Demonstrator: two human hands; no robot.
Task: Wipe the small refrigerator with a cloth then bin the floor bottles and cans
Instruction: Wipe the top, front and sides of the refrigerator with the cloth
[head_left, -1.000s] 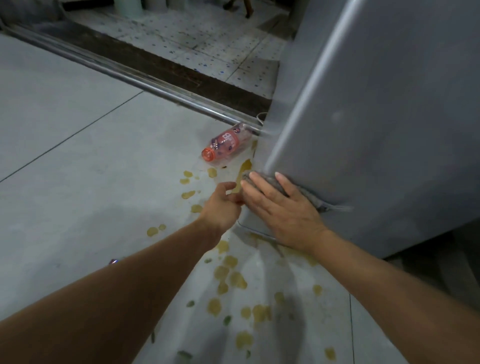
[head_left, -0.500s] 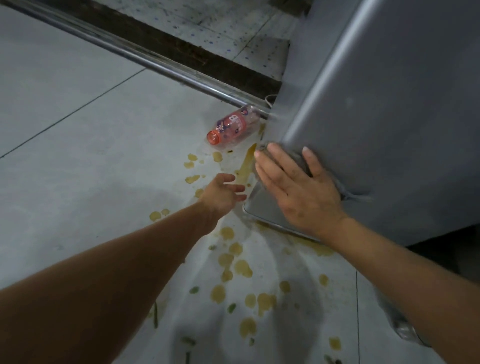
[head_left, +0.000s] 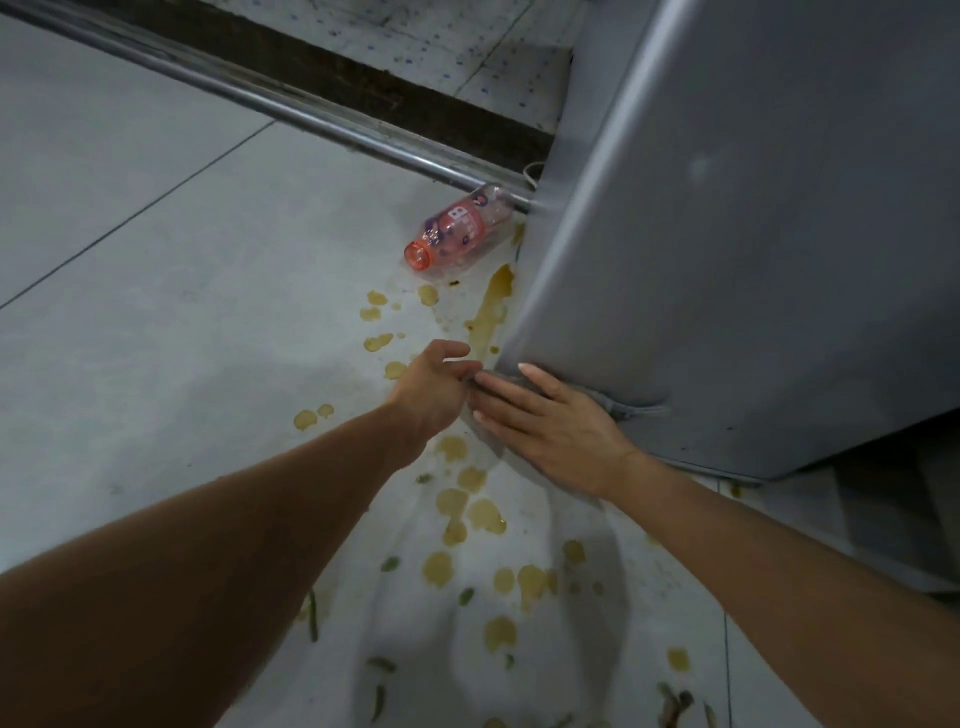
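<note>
The small grey refrigerator (head_left: 753, 234) fills the upper right. My right hand (head_left: 556, 426) lies flat with straight fingers and presses a grey cloth (head_left: 621, 410) against the fridge's lower left corner; most of the cloth is hidden under the palm. My left hand (head_left: 431, 389) is just left of it, fingers curled, pinching the cloth's left edge at the right fingertips. A clear plastic bottle (head_left: 462, 228) with a pink label and orange cap lies on its side on the floor against the fridge's far corner.
Yellow-brown spill spots (head_left: 467, 509) and green scraps dot the pale tiled floor from the fridge corner towards me. A metal door track (head_left: 260, 98) runs diagonally behind the bottle, with patterned tiles beyond it. A dark gap shows under the fridge at right.
My left hand, apart and open half a second ago, has closed in on the cloth's edge beside my right fingertips. My right hand has slid down the fridge's corner with the cloth.
</note>
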